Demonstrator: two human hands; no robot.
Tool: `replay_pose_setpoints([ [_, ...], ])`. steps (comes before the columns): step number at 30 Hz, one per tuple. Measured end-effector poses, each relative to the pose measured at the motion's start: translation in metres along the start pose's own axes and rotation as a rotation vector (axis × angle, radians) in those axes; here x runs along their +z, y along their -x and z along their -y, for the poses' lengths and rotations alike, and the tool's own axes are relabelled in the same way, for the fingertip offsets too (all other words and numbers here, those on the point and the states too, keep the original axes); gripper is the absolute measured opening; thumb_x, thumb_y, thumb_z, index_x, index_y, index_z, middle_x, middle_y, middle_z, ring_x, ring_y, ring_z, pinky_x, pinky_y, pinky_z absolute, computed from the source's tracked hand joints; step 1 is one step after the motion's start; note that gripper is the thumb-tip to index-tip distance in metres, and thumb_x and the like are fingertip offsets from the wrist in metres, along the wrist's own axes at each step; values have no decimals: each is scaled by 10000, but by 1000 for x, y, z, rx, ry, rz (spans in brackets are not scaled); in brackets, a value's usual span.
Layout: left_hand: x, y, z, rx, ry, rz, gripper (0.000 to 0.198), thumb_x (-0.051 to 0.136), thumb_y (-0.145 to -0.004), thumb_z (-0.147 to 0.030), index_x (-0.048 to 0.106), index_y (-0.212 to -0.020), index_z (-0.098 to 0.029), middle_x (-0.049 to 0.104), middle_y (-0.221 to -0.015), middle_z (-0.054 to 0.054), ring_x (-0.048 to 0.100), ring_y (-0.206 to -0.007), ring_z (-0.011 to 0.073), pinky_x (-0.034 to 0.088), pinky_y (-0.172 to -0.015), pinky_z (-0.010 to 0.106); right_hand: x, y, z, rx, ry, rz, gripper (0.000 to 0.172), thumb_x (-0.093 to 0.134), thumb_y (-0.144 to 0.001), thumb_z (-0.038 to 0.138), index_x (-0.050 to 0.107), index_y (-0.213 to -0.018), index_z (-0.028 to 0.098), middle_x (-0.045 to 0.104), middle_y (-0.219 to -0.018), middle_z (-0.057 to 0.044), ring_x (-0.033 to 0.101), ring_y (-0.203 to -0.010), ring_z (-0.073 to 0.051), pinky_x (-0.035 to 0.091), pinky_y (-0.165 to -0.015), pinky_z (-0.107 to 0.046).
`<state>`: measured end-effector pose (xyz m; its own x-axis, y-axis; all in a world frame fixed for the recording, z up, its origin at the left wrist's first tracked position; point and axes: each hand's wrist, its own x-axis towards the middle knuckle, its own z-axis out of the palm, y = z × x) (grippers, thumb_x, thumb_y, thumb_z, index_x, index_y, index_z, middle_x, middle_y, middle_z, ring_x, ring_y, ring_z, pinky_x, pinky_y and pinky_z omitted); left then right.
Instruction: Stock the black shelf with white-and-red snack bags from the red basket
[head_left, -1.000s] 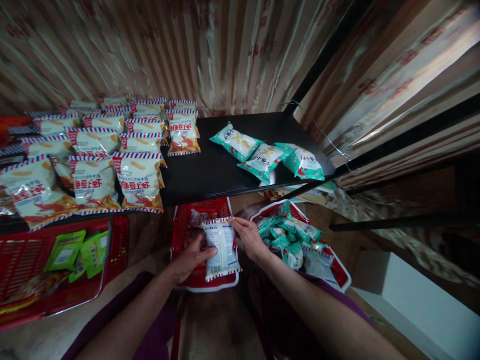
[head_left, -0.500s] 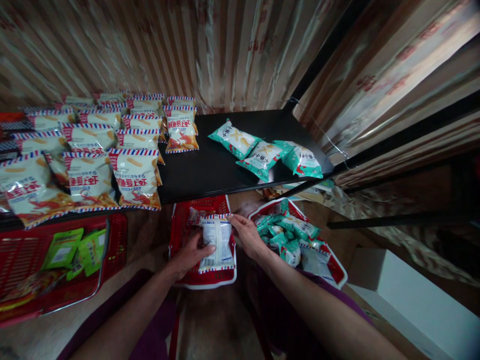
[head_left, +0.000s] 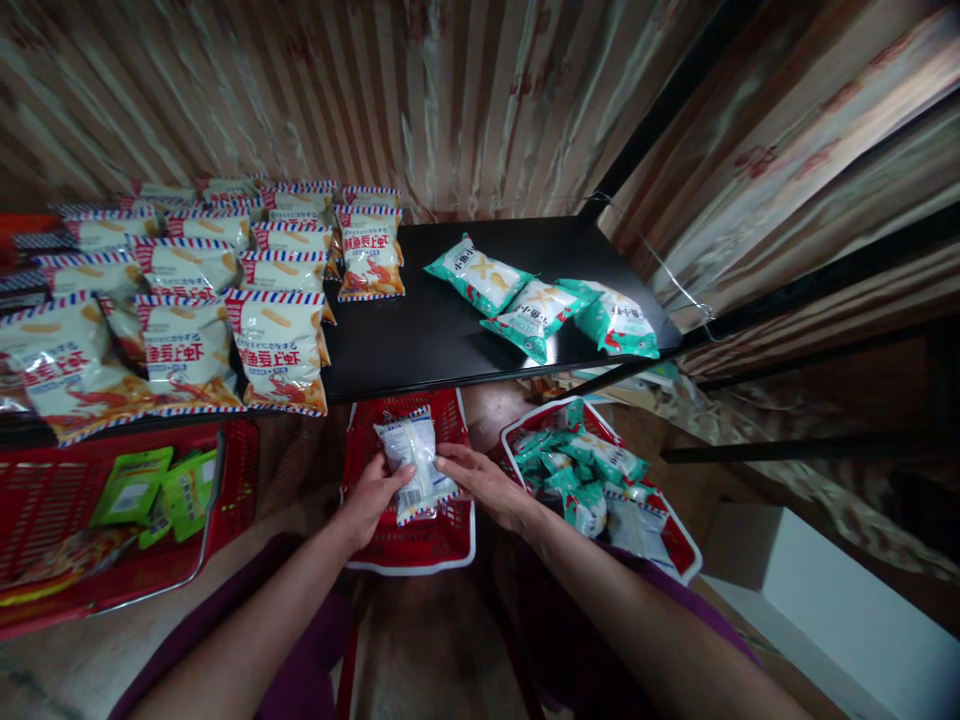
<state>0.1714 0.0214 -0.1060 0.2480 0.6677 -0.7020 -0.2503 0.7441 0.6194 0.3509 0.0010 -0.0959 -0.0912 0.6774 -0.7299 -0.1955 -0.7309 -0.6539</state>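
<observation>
A white snack bag (head_left: 417,462) with red-and-blue striped edges is tilted back side up over the middle red basket (head_left: 442,552). My left hand (head_left: 377,490) grips its left side, thumb lying across the back. At the bag's right edge, my right hand (head_left: 480,480) has its fingertips on it; the undersides of those fingers are hidden. Above, the black shelf (head_left: 390,345) carries rows of similar snack bags (head_left: 277,350) standing on the left. Several green-and-white snack bags (head_left: 536,312) lie on its right part.
To the right, another red basket (head_left: 686,545) with a white rim holds green snack bags and a striped one. A third basket (head_left: 225,500) at left contains bright green packets (head_left: 135,485). A white box (head_left: 847,600) stands at lower right; a striped curtain (head_left: 450,110) hangs behind.
The snack bag has turned from upright to tilted and shifted slightly left. My right hand has slid from its top corner down to its right side.
</observation>
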Motion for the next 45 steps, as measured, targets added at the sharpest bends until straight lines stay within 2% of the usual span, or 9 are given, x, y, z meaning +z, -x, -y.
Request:
replay_pose_setpoints([
  [3,-1,-1,-2,0,79,-51,433,810,-594,-252,586,-952,-156,691,-1007,97,651,-927,221,477,-888,355,0,-1,-4,20,-12,71,560,796,-603,409,587,-1070,182,657,-944,-46,631,-807,-151,521,-697,-288],
  [6,-1,-2,-3,-14,126,-79,387,804,-608,-236,586,-918,-161,698,-971,84,646,-942,210,467,-906,343,0,-2,-7,-5,-3,93,471,807,-573,411,614,-911,145,636,-725,4,594,-633,-98,502,-640,-252],
  [13,3,-1,-6,14,204,21,383,758,-669,-247,609,-1008,-150,684,-1054,92,610,-1044,218,437,-960,343,3,-1,-6,-93,32,48,324,777,-564,353,577,-714,147,532,-515,70,442,-466,-51,369,-504,-196],
  [18,3,-1,-11,-4,248,11,361,672,-757,-332,616,-1047,-125,675,-1078,114,622,-1018,231,478,-904,356,5,1,-3,-76,50,50,235,719,-570,267,553,-696,158,518,-500,76,428,-452,-55,346,-496,-199],
  [22,1,-1,-11,-41,215,-28,352,701,-720,-334,633,-988,-117,697,-984,114,648,-927,229,499,-843,348,5,3,-1,-68,86,44,155,633,-577,192,564,-713,159,512,-503,79,408,-437,-51,317,-460,-192],
  [27,-1,-4,-9,-30,209,-48,320,742,-670,-302,643,-909,-114,699,-890,89,650,-798,188,507,-772,311,5,2,-3,-64,96,46,176,637,-588,155,593,-758,148,524,-520,80,401,-429,-39,318,-435,-176],
  [31,-6,-9,-9,-17,252,-102,233,708,-698,-267,631,-871,-131,681,-829,53,625,-683,150,516,-647,287,5,1,-8,-25,-26,-18,304,747,-628,267,583,-862,164,574,-577,64,514,-488,-59,440,-510,-189],
  [35,-9,-12,-10,-17,301,-158,144,644,-754,-217,609,-876,-149,668,-831,45,624,-686,138,517,-633,275,7,1,-10,84,-57,-3,370,782,-636,374,552,-820,152,666,-725,-25,642,-630,-114,537,-622,-253],
  [45,-3,-7,-9,-3,294,-160,201,712,-682,-244,610,-828,-152,663,-807,35,606,-666,139,502,-610,278,10,-1,-16,70,-95,47,251,790,-595,232,622,-747,123,667,-640,-18,642,-571,-117,554,-613,-262],
])
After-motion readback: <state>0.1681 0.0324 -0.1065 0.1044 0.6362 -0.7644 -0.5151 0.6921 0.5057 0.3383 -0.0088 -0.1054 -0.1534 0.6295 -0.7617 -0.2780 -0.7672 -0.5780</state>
